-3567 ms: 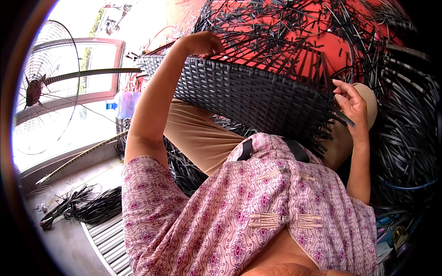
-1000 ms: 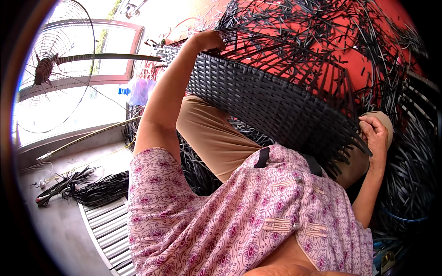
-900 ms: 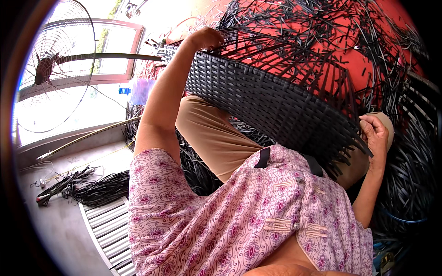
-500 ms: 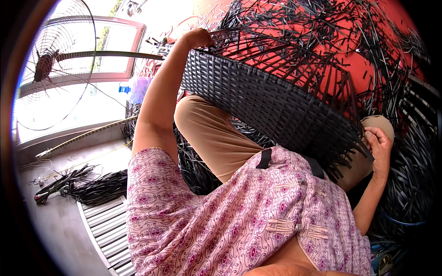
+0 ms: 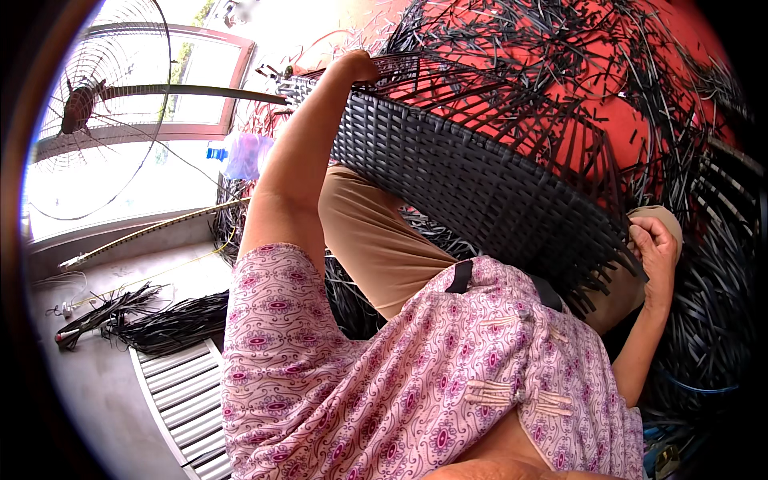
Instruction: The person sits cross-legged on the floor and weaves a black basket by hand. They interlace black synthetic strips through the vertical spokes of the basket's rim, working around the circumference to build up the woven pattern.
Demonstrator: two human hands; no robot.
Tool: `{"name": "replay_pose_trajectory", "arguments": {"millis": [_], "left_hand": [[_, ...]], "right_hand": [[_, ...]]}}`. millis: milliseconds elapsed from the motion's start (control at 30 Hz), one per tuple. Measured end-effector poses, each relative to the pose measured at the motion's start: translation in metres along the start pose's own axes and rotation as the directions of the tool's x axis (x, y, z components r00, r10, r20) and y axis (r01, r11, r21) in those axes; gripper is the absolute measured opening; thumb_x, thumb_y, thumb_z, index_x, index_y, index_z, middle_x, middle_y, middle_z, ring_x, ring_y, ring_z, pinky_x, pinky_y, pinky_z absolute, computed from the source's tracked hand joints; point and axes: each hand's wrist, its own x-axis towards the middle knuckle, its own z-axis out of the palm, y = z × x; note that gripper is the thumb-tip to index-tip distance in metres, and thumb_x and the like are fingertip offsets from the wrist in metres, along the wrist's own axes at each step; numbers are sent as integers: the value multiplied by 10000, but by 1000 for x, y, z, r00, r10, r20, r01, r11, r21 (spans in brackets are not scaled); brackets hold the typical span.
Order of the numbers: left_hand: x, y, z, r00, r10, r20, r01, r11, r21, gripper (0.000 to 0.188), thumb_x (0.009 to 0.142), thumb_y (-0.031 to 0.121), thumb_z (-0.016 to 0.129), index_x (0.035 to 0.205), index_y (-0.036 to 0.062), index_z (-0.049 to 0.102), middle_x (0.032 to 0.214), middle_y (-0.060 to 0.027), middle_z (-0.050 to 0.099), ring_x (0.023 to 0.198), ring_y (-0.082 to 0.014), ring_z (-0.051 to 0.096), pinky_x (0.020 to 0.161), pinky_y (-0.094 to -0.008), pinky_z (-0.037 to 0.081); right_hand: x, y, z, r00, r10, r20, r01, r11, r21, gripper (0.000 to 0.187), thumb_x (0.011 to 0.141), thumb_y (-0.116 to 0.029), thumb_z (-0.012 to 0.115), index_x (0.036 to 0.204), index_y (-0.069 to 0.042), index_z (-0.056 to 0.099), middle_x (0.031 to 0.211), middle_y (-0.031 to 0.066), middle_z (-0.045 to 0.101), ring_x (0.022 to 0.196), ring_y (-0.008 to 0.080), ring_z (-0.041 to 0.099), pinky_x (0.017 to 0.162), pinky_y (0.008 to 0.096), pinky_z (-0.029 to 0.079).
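Note:
A black woven plastic panel (image 5: 480, 168) lies slantwise across my lap, from far left to near right. Loose dark strips (image 5: 552, 132) stick out along its far edge, and short strip ends fringe the near right corner. My left hand (image 5: 358, 67) reaches out to the panel's far left corner, curled closed at the strips there; its fingertips are hidden. At the right corner my right hand (image 5: 656, 248) is closed, thumb and fingers pinched on a strip at the panel's edge. It rests by my right knee (image 5: 664, 218).
Cut black strips (image 5: 560, 32) litter the red floor (image 5: 624, 128). A thick heap of strips (image 5: 712, 312) lies right of my knee. To the left stand a wire-caged fan (image 5: 80, 108), a strip bundle (image 5: 180, 320) and a slatted metal piece (image 5: 184, 392).
My left hand and forearm have shifted a little to the right, along the panel's far corner. My right hand and the panel stay nearly in place.

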Motion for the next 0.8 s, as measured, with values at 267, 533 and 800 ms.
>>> {"name": "replay_pose_trajectory", "arguments": {"millis": [267, 533, 800], "left_hand": [[6, -13, 2, 994, 78, 82, -75, 996, -37, 382, 806, 376, 700, 1084, 120, 750, 1154, -156, 721, 1056, -323, 688, 934, -436, 542], [50, -79, 30, 913, 408, -24, -376, 863, 338, 269, 806, 287, 631, 989, 158, 780, 1025, -91, 752, 975, -296, 718, 870, -411, 569], [89, -105, 49, 874, 487, 5, -478, 856, 198, 417, 782, 392, 662, 975, 38, 771, 994, -167, 749, 944, -318, 719, 848, -420, 571]], "right_hand": [[5, 4, -1, 1000, 27, 5, -27, 999, 21, 150, 939, -125, 701, 1045, -20, 708, 813, -57, 613, 675, 25, 481, 622, 183, 385], [8, -8, -9, 998, 24, 60, -19, 995, -96, 155, 949, -148, 691, 1014, -8, 702, 812, -51, 612, 679, 31, 473, 623, 198, 392], [17, -6, -23, 995, 36, 89, -24, 990, -142, 221, 909, -242, 756, 957, -35, 693, 760, -73, 565, 639, 26, 445, 589, 193, 362]]}}
